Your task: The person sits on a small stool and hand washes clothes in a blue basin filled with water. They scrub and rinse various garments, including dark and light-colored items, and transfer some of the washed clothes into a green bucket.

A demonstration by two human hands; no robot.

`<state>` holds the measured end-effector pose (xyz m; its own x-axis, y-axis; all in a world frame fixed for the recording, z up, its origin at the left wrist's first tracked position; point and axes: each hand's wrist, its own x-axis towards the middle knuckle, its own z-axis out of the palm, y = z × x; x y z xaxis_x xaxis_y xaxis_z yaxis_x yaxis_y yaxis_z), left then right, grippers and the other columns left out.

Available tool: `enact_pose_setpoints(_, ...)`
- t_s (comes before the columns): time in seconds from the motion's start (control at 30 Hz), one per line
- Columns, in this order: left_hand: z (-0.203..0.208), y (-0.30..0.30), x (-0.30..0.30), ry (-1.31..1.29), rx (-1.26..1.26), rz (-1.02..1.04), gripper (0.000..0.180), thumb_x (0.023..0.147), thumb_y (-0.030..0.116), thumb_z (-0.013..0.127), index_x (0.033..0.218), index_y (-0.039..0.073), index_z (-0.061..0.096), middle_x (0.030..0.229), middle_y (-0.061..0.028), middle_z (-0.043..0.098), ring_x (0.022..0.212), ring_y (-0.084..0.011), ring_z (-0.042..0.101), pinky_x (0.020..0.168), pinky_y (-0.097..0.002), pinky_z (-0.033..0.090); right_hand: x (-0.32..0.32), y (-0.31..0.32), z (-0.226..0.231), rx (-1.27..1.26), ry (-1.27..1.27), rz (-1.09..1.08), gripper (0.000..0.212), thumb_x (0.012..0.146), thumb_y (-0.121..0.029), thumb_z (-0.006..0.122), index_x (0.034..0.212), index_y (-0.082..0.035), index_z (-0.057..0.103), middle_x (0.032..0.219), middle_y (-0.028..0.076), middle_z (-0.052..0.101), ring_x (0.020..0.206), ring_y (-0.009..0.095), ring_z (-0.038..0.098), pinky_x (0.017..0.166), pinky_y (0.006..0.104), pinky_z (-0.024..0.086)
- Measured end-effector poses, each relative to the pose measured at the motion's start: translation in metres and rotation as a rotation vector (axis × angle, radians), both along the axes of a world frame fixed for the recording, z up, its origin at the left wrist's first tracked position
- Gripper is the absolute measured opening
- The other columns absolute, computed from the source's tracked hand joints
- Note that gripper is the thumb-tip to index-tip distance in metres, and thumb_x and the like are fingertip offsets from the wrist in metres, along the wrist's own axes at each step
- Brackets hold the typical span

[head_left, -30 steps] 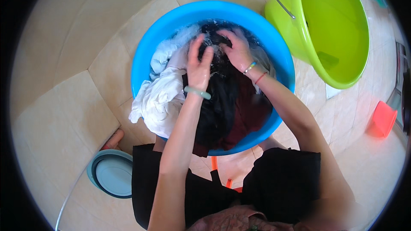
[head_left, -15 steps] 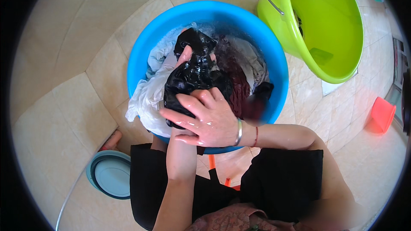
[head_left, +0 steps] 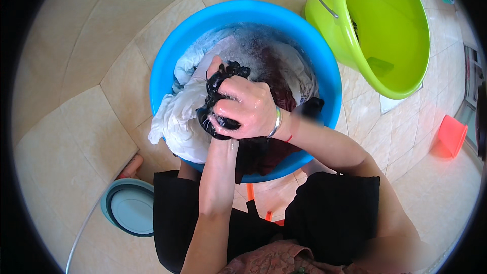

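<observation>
Over a blue basin (head_left: pixel 161 76), both of my hands squeeze a wet, shiny black garment (head_left: pixel 205 120) between them. My right hand (head_left: pixel 247 106), with a silver bangle on its wrist, is closed with its fingers curled into the bunched fabric. Underneath, my left hand (head_left: pixel 215 66) grips the same garment; a fingertip shows at its far side, while the palm is hidden by cloth and my right hand. White laundry (head_left: pixel 177 127) lies left of the hands and hangs over the rim. Dark red cloth (head_left: pixel 284 96) lies to their right in sudsy water.
A lime-green bucket (head_left: pixel 390 30) with a metal handle stands tilted toward me at the far right. The tiled floor holds a coral-coloured plastic container (head_left: pixel 451 137) at right and a grey-blue collapsible basin (head_left: pixel 131 208) at near left, beside a thin pale hose (head_left: pixel 83 228).
My right hand has moved farther up onto the black garment, its spread fingers now curled shut. The garment is bunched smaller, and frothy water shows beyond it.
</observation>
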<state>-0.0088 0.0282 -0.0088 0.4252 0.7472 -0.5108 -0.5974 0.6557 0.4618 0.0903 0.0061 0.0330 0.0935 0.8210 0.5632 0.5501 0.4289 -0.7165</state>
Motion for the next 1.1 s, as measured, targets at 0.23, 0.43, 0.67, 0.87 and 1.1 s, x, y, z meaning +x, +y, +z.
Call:
enact_pose_setpoints(0.23, -0.025, 0.002, 0.007, 0.148, -0.007, 0.096, 0.029, 0.1, 0.037, 0.048, 0.085, 0.014, 0.059, 0.076, 0.0012, 0.057, 0.072, -0.0123, 0.055, 0.069, -0.0286, 0.046, 0.01, 0.002, -0.019, -0.044, 0.035, -0.029, 0.02, 0.068, -0.017, 0.075, 0.07, -0.012, 0.056, 0.08, 0.005, 0.056, 0.064, 0.023, 0.06, 0.05, 0.0341, 0.05)
enact_pose_setpoints(0.43, -0.02, 0.003, 0.009, 0.339, -0.057, 0.198, 0.027, 0.095, 0.031, 0.058, 0.103, 0.005, 0.061, 0.095, -0.0055, 0.065, 0.089, -0.0157, 0.063, 0.084, -0.0313, 0.051, 0.039, 0.006, -0.053, -0.193, 0.022, -0.107, 0.018, 0.071, -0.015, 0.074, 0.074, -0.009, 0.058, 0.079, 0.007, 0.056, 0.067, 0.028, 0.061, 0.055, 0.0366, 0.051)
enact_pose_setpoints(0.67, -0.019, 0.023, 0.0, 0.314, -0.153, 0.08, 0.051, 0.094, 0.033, 0.062, 0.135, 0.004, 0.048, 0.134, -0.0079, 0.053, 0.12, -0.0231, 0.053, 0.102, -0.0424, 0.043, 0.076, 0.014, -0.105, -0.302, -0.06, -0.349, 0.016, 0.082, -0.017, 0.071, 0.087, -0.006, 0.061, 0.084, 0.012, 0.057, 0.08, 0.034, 0.059, 0.068, 0.0421, 0.049)
enact_pose_setpoints(0.87, -0.022, 0.02, 0.007, 0.518, -0.063, 0.002, 0.06, 0.096, 0.025, 0.06, 0.149, 0.015, 0.034, 0.145, -0.0065, 0.044, 0.127, -0.0244, 0.047, 0.106, -0.0495, 0.036, 0.077, 0.001, -0.117, -0.494, -0.074, -0.328, 0.05, 0.083, -0.035, 0.073, 0.121, -0.007, 0.057, 0.121, 0.017, 0.052, 0.111, 0.039, 0.05, 0.094, 0.0473, 0.042)
enact_pose_setpoints(1.1, -0.033, 0.016, 0.011, 0.524, 0.042, -0.177, 0.069, 0.095, 0.004, 0.055, 0.155, 0.011, 0.02, 0.147, -0.0094, 0.039, 0.124, -0.023, 0.046, 0.098, -0.0451, 0.043, 0.071, 0.006, -0.131, -0.811, -0.3, -0.252, 0.069, 0.079, -0.032, 0.076, 0.137, -0.011, 0.045, 0.132, 0.018, 0.045, 0.122, 0.041, 0.044, 0.097, 0.0555, 0.039)
